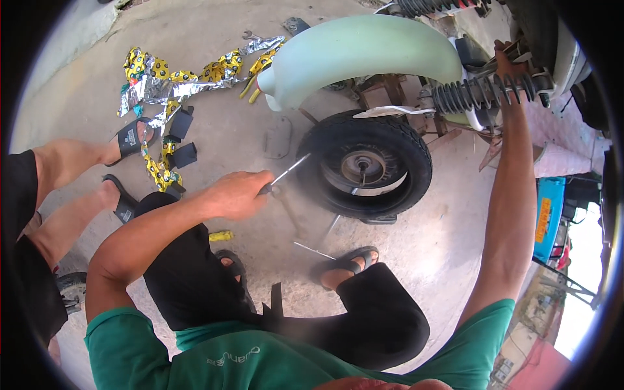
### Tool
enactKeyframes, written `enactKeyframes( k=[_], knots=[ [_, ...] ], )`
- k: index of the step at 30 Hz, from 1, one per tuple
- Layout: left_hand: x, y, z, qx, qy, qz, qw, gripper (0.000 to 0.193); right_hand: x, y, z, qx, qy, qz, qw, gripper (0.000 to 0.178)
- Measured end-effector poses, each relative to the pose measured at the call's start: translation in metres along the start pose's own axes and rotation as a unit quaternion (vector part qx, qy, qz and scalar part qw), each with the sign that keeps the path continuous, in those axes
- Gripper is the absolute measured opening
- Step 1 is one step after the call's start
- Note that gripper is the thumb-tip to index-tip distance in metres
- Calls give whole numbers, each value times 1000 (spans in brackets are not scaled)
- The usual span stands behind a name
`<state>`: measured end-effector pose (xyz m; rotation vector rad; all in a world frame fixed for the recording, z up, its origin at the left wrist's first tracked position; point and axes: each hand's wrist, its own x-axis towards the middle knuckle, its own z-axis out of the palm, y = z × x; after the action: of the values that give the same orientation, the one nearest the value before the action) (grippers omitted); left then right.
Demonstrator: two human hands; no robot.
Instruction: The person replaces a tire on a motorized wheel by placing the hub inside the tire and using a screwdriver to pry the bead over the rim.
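My left hand (pixel 239 195) is closed around the dark handle of a screwdriver (pixel 290 168), its metal shaft slanting up toward a wheel. Its tip is beside the left edge of the black tyre (pixel 409 140). Inside the tyre sits a metal hub (pixel 364 168) with an axle, and a pale gap shows along the tyre's lower inside edge. My right hand (pixel 510 68) reaches up to the vehicle, behind the black coil spring (pixel 465 97) of a shock absorber. Its fingers look bent around a part there, which the spring partly hides.
A pale green mudguard (pixel 364 55) arches above the wheel. A thin metal rod (pixel 314 251) lies by my right foot. Yellow patterned foil wrapping (pixel 221 70) and a wrench (pixel 249 35) lie at the back left. Another person's sandalled foot (pixel 132 138) stands at the left. A yellow scrap (pixel 221 236) lies near my left foot.
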<state>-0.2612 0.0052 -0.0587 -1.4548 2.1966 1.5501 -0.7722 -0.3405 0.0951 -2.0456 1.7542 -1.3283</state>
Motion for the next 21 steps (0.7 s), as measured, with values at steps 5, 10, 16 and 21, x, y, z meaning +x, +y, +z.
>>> enactKeyframes(
  k=[5, 10, 16, 21],
  knots=[
    [-31, 95, -113, -3, 303, 336, 892, 40, 11, -9, 3, -17, 10, -19, 1000, 33],
    [31, 176, -191, -40, 258, 336, 905, 33, 9, -6, -10, -29, 15, -25, 999, 33],
    [74, 251, -215, -2, 332, 450, 829, 28, 19, -25, 33, 22, 4, -55, 998, 33],
    [118, 279, -213, 37, 351, 454, 818, 28, 12, -20, 8, 12, -3, -57, 998, 33]
  ],
)
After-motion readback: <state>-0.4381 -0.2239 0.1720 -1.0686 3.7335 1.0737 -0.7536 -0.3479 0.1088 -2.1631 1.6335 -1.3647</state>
